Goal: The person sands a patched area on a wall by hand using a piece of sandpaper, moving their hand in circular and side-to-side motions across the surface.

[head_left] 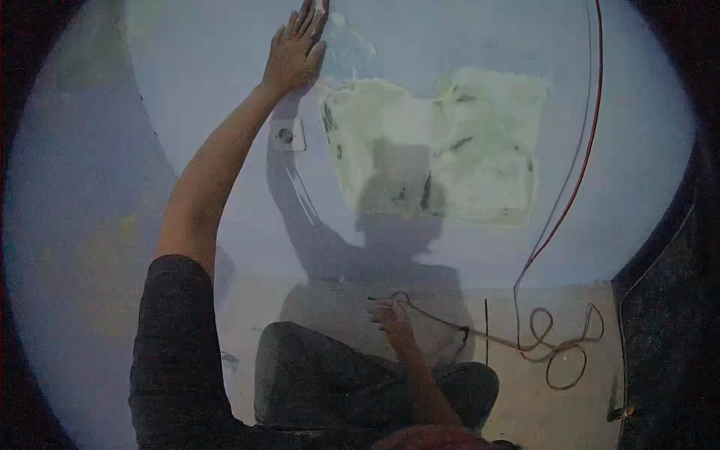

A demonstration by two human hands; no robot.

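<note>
My left hand (295, 58) reaches up to the wall. Its fingers lie along a narrow, flat block with a pale edge (320, 21), which it presses on the blue-white surface; the block's top runs out of view. Just right of it is a whitish smear (352, 45) on the wall. Low down, above my crossed legs, my right hand (390, 315) hangs with loosely parted fingers and nothing visible in them. A thin reddish-brown cord (435, 319) curls close by the hand; whether they touch I cannot tell.
A large pale greenish patch (495, 180) with dark marks covers the wall's middle, partly in my shadow. Below my left hand is a white socket plate (289, 136). A red cord (592, 127) hangs at right, its loops (566, 367) lying on the beige floor (540, 412).
</note>
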